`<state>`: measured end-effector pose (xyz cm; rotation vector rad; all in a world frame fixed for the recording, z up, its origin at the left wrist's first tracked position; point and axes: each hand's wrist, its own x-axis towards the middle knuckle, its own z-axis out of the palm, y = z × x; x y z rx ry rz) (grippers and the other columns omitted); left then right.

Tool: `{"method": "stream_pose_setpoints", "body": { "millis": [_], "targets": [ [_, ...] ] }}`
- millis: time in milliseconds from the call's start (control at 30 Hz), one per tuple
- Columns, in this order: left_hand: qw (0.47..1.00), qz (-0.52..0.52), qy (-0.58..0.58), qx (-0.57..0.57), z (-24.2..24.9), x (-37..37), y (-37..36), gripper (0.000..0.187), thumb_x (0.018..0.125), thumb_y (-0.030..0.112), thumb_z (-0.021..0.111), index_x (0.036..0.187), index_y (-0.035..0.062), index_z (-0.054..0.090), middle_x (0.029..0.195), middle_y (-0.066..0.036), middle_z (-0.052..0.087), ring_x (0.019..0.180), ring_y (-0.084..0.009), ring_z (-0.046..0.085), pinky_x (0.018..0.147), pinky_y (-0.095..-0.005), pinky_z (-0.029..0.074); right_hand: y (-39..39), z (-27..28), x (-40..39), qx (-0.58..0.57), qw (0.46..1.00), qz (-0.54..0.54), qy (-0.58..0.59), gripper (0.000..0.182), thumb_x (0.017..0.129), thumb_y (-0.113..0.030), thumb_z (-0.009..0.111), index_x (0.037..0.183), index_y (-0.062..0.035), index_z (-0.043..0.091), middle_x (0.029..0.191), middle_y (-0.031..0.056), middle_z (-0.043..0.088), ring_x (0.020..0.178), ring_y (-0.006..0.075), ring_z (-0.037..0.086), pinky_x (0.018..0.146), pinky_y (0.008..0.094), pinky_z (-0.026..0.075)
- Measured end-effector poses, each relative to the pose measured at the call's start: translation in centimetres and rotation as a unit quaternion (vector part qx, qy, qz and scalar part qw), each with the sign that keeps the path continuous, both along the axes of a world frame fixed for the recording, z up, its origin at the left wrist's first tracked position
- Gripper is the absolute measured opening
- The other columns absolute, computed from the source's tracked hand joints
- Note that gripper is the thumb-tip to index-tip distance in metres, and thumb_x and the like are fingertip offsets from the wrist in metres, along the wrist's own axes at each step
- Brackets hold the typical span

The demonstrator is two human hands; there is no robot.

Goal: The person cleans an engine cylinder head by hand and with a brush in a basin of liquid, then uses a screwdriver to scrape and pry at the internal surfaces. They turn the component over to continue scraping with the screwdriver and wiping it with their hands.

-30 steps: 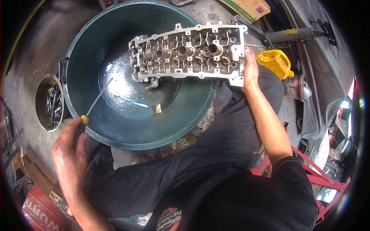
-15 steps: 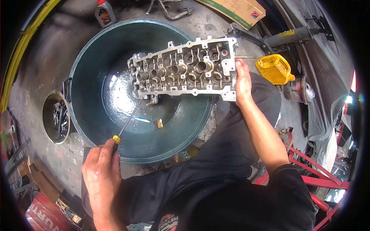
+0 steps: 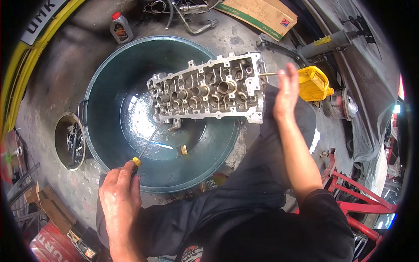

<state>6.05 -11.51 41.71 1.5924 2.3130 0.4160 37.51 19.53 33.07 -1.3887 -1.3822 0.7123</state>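
Observation:
My left hand [image 3: 120, 192] is wrapped round the handle of a screwdriver [image 3: 149, 142]. Its long shaft reaches up to the lower left edge of a metal cylinder head [image 3: 205, 91], which is tilted over a dark green tub [image 3: 98, 135]. What holds the head up is partly hidden. My right hand [image 3: 287, 92] is apart from the head's right end, fingers stretched out, holding nothing. A thin rod [image 3: 269, 74] sticks out of that end toward the hand.
A metal bowl of parts [image 3: 59, 146] stands left of the tub, and an oil bottle [image 3: 121, 28] behind it. To the right are a yellow container [image 3: 312, 85] and a red metal frame [image 3: 362, 207]. A cardboard box [image 3: 259, 15] lies at the back.
My right hand has let go of the cylinder head's right end and moved slightly right, its fingers now extended. The left hand keeps the screwdriver at the head. The view has shifted a little.

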Motion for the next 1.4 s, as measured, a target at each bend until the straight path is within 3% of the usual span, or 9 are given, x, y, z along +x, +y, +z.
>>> {"method": "stream_pose_setpoints", "body": {
  "millis": [133,233,367,500,633,867,1100,1233,1400],
  "targets": [
    [1.0,0.003,-0.001,-0.007,-0.2,-0.4,-0.3,0.034,0.084,0.002,0.075,0.117,0.0021,0.07,0.094,-0.015,0.069,0.088,-0.0348,0.068,0.077,-0.0448,0.055,2.3,5.3,-1.3,0.077,0.969,0.172,-0.16,0.04,0.099,-0.031,0.063,0.125,-0.0015,0.068,0.132,0.0134,0.065,0.132,0.0261,0.054,0.113,0.0399,0.039],
    [1.0,0.007,-0.001,-0.013,-0.5,-0.5,-0.3,0.033,0.084,0.003,0.075,0.117,0.002,0.07,0.095,-0.015,0.07,0.088,-0.0345,0.068,0.078,-0.0447,0.055,5.4,7.0,-3.6,0.165,0.847,0.31,-0.399,0.032,0.097,-0.032,0.066,0.113,-0.0046,0.074,0.126,0.0117,0.068,0.127,0.0294,0.057,0.109,0.0428,0.043],
    [1.0,0.019,-0.012,-0.014,-0.8,-0.8,-0.3,0.034,0.083,0.002,0.075,0.117,0.0017,0.07,0.094,-0.015,0.07,0.089,-0.0359,0.068,0.078,-0.0447,0.055,8.5,6.2,-7.8,0.136,0.727,0.436,-0.513,0.022,0.095,-0.022,0.067,0.107,-0.0049,0.075,0.113,0.0145,0.072,0.114,0.0292,0.064,0.097,0.0401,0.049],
    [0.993,0.083,-0.036,0.079,-1.5,-0.9,-0.4,0.04,0.087,-0.003,0.07,0.127,0.002,0.065,0.105,-0.016,0.07,0.093,-0.0304,0.07,0.084,-0.041,0.056,10.3,5.8,-11.5,-0.113,0.679,0.486,-0.539,0.026,0.093,-0.023,0.068,0.109,-0.0031,0.074,0.096,0.0196,0.074,0.092,0.037,0.071,0.084,0.0471,0.055],
    [0.964,0.182,-0.108,0.162,-2.8,-0.4,-0.3,0.051,0.091,-0.008,0.063,0.14,0.0042,0.055,0.115,-0.017,0.066,0.096,-0.0237,0.068,0.088,-0.037,0.054,10.1,5.6,-12.3,-0.104,0.638,0.469,-0.602,0.026,0.094,-0.018,0.065,0.11,0.001,0.071,0.108,0.0231,0.072,0.104,0.0378,0.069,0.092,0.0493,0.053],
    [0.974,0.163,-0.153,-0.02,-4.0,-0.2,-0.1,0.04,0.085,-0.002,0.063,0.123,0.003,0.055,0.091,-0.018,0.068,0.083,-0.0362,0.07,0.078,-0.0418,0.054,8.4,5.3,-10.2,0.042,0.706,0.449,-0.546,0.023,0.096,-0.015,0.062,0.111,0.0014,0.066,0.119,0.0226,0.065,0.111,0.0398,0.064,0.096,0.047,0.052],
    [0.97,0.157,-0.174,-0.063,-2.9,0.7,4.5,0.021,0.093,0.007,0.064,0.111,0.0021,0.057,0.094,-0.024,0.07,0.089,-0.0444,0.07,0.078,-0.0489,0.053,7.9,3.5,-3.9,0.003,0.952,0.26,-0.159,0.033,0.104,-0.029,0.06,0.117,0.0006,0.065,0.12,0.0158,0.069,0.114,0.0243,0.066,0.1,0.0386,0.05],
    [0.985,0.015,-0.145,-0.095,-2.4,1.0,10.0,0.019,0.097,0.013,0.061,0.113,0.002,0.059,0.092,-0.026,0.069,0.089,-0.0459,0.068,0.077,-0.0517,0.052,7.2,2.8,-6.1,-0.015,0.934,0.277,-0.226,0.048,0.104,-0.039,0.057,0.132,-0.0001,0.055,0.127,0.0231,0.066,0.117,0.0362,0.066,0.1,0.0455,0.051],
    [0.992,-0.106,-0.065,-0.005,-3.3,1.3,18.3,0.02,0.099,0.016,0.058,0.113,0.0023,0.064,0.09,-0.024,0.067,0.082,-0.0471,0.066,0.076,-0.0525,0.051,7.7,2.9,-7.4,-0.051,0.89,0.282,-0.356,0.032,0.1,-0.027,0.052,0.117,-0.0068,0.07,0.107,0.0202,0.073,0.106,0.0397,0.068,0.093,0.05,0.053]
  ]
}}
